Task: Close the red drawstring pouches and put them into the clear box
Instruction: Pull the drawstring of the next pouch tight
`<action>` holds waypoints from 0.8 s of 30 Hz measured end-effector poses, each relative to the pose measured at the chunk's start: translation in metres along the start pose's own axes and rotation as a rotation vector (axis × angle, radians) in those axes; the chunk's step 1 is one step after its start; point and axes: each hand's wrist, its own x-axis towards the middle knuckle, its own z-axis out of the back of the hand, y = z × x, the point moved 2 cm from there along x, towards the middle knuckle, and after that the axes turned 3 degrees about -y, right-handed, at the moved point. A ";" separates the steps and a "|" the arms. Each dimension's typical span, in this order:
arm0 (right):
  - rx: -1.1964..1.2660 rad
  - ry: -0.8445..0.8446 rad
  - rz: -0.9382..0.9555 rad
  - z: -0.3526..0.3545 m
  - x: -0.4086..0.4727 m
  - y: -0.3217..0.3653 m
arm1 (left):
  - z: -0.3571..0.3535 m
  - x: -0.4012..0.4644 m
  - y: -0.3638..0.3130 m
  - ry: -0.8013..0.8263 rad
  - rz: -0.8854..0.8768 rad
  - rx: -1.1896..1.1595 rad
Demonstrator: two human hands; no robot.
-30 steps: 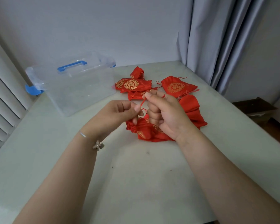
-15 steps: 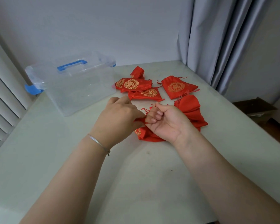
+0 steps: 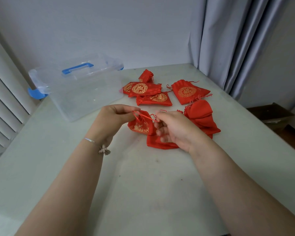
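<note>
The table (image 3: 143, 184) carries everything here. At its far left stands the clear box (image 3: 85, 96), lying open and, as far as I can see through its walls, with no pouch inside yet. To the right of the box lies a loose pile (image 3: 150, 92) of red pouches with gold prints, and nearer the right edge another heap (image 3: 201, 116) of plain red ones.

Between the two hands is the pouch (image 3: 140, 126) now in work. It sits just above the table, in front of the box, its mouth gathered but, I judge, not fully tight. The left hand (image 3: 114, 116) has its thumb and forefinger pinched on one end of the cord (image 3: 143, 115); the other fingers are curled in. The right hand (image 3: 174, 128) pinches the other end of the cord with thumb and forefinger, and its lower fingers are bent loosely above another red pouch lying under it.

To do this step well, the two hands should pull apart in one straight line, level with the mouth, with equal force. A pull on only one side would drag the pouch sideways and leave the mouth half open. The pinch should stay near the cord ends, because the cord is thin and may slip. When the mouth is fully bunched, one hand can carry the pouch left into the box.
</note>
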 end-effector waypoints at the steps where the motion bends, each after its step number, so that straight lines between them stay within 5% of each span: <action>1: -0.150 -0.022 0.023 0.003 -0.002 0.001 | 0.000 -0.001 -0.001 0.021 0.001 0.018; 3: -0.477 -0.187 0.169 0.012 0.000 0.003 | -0.002 -0.004 -0.004 0.075 -0.010 0.044; 5: -0.604 -0.448 0.526 0.021 0.001 0.011 | -0.004 -0.006 -0.006 0.130 -0.036 0.078; 7: -0.503 -0.380 0.758 0.023 0.002 0.015 | -0.007 -0.008 -0.006 0.196 -0.058 0.124; 9: -0.495 -0.130 0.662 0.016 0.008 0.008 | -0.011 -0.011 -0.005 0.261 -0.079 0.177; 12: -0.728 -0.009 0.516 0.005 0.016 -0.008 | -0.013 -0.011 0.000 0.273 -0.143 0.323; 24: -0.649 -0.153 0.484 0.000 0.017 -0.013 | -0.026 -0.006 0.009 0.027 -0.458 0.944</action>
